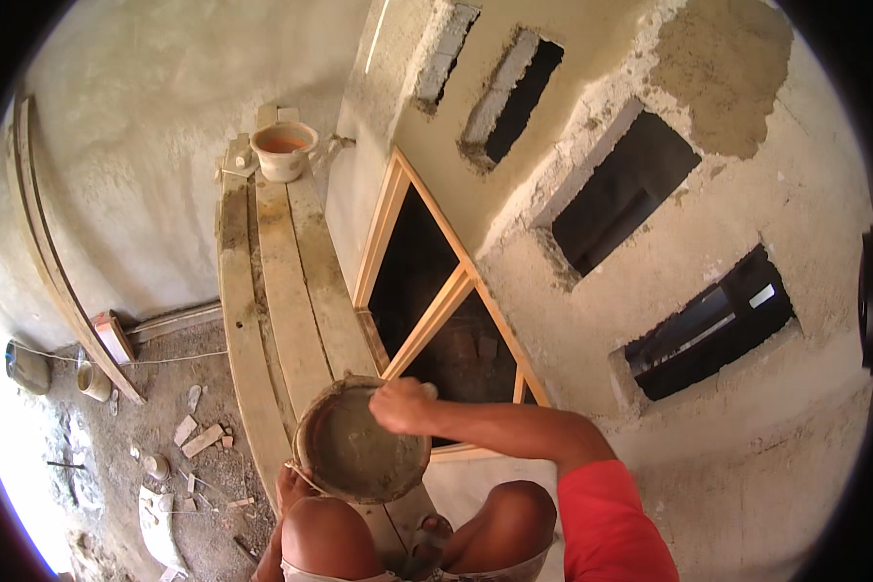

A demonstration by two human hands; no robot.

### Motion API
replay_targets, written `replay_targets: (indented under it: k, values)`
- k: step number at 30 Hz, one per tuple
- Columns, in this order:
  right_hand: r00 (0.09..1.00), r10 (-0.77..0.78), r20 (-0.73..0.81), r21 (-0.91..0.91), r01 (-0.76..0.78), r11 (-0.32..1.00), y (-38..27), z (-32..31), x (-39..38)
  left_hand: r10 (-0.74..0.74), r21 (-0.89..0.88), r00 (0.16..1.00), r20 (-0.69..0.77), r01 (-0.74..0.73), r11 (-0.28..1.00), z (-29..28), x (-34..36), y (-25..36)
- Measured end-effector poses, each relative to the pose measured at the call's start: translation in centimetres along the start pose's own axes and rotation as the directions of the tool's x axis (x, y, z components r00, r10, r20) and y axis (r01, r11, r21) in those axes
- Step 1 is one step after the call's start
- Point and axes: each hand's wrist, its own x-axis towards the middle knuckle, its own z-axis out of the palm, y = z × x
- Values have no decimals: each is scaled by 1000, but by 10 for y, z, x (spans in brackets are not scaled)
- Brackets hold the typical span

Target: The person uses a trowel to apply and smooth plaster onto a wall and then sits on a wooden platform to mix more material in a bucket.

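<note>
From the head view, I see much of the left hand (289, 483) hidden behind the bent left knee (332, 538), its forearm cut off by the lower edge; it is at the near-left side of a round bucket (304, 438), but I can't tell whether it grips the rim or the thin cord (307, 475) there. The right hand (403, 405) is curled into a fist over the far-right rim; a pale stub (429, 390) pokes out beside it, too small to name, so I can't say what that fist grasps. The bucket sits between the two hands, just beyond the knees, above the planks (279, 252), its grey contents (359, 451) below and left of the fist. The knees partly cover a sandalled foot (429, 533), and darkness obscures what lies behind the wooden frame (432, 323).
</note>
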Motion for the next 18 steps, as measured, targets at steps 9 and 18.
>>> replay_targets:
  k: [9, 18]
  values:
    - [985, -140, 97, -162, 155, 975, -34, 29, -5, 135, 8, 988, -69, -135, 991, 7, 7, 18]
    - [978, -144, 149, -351, 189, 917, -56, -44, -57, 143, 239, 990, 8, -141, 961, 23, 33, 71]
